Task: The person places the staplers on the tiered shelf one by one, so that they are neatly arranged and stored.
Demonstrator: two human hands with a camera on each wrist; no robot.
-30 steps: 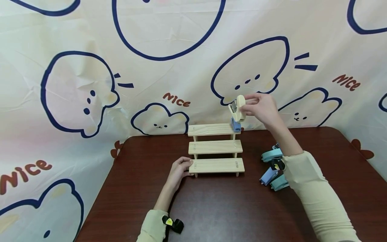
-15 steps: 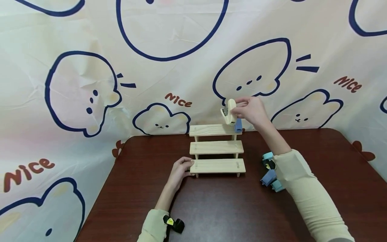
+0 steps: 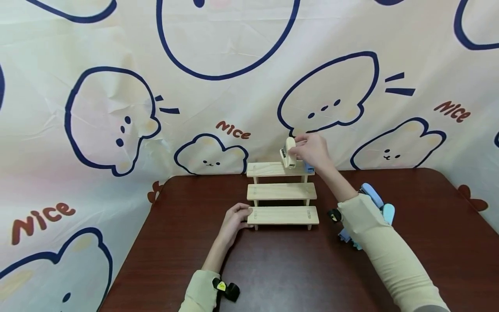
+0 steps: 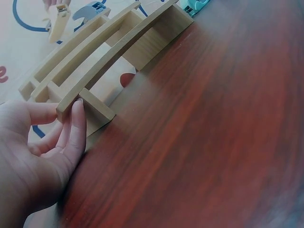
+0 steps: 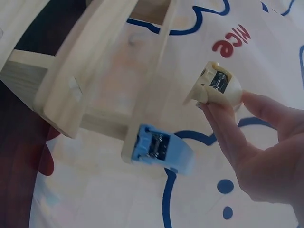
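My right hand [image 3: 313, 151] pinches a cream stapler [image 3: 288, 155] between thumb and fingers, over the top step of a three-tier wooden stand [image 3: 282, 215]. In the right wrist view, a gap shows between the cream stapler [image 5: 217, 88] and the wood. A blue stapler [image 5: 164, 149] sits on the right end of that top step, partly hidden by the hand in the head view. At the stand's lower left, my left hand [image 3: 234, 222] grips the end of the bottom step, with fingertips above and below the board in the left wrist view.
Right of the stand, several staplers lie on the dark wooden table [image 3: 187, 242], among them a blue one [image 3: 372, 195] and a turquoise one [image 3: 388, 213]. My right sleeve covers part of them. A cartoon-printed cloth [image 3: 234, 99] hangs behind the table.
My right hand has moved left and down with the cream stapler, from above the blue stapler to left of it. My left hand keeps its grip on the stand.
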